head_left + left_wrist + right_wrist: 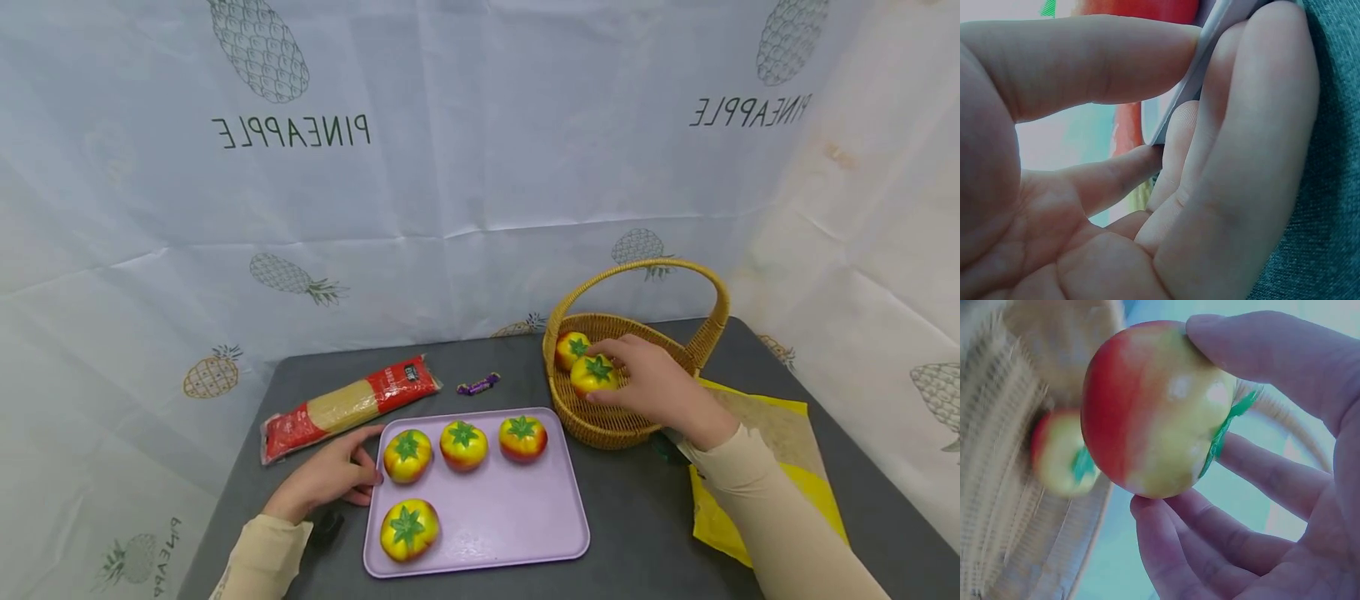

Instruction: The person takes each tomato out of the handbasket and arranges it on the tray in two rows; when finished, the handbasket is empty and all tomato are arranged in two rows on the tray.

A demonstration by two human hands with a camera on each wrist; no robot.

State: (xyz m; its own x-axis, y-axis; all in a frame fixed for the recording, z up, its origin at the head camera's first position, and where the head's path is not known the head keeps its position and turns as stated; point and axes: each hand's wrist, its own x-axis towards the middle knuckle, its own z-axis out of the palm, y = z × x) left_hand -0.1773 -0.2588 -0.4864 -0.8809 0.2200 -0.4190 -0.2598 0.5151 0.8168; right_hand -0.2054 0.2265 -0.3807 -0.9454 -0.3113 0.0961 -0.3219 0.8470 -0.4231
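Note:
My right hand (648, 379) holds a yellow-red toy fruit (1160, 409) with a green star-shaped leaf cap, thumb on one side and fingertips on the other. In the head view it overlaps the inside of the wicker basket (611, 437), where a second such fruit (570, 350) lies at the left wall. At the left edge of the lilac tray (510, 517), my left hand (333, 475) pinches the rim, as the left wrist view shows. The tray bears several matching fruits: a row of 3 along its far side and one fruit (408, 530) at the near left corner.
A red-and-yellow pack of noodles (348, 408) lies behind the left hand. Behind the tray is a small purple wrapped candy (478, 384). A yellow packet (780, 467) lies under the right forearm. The basket's tall handle (637, 265) arches above the right hand.

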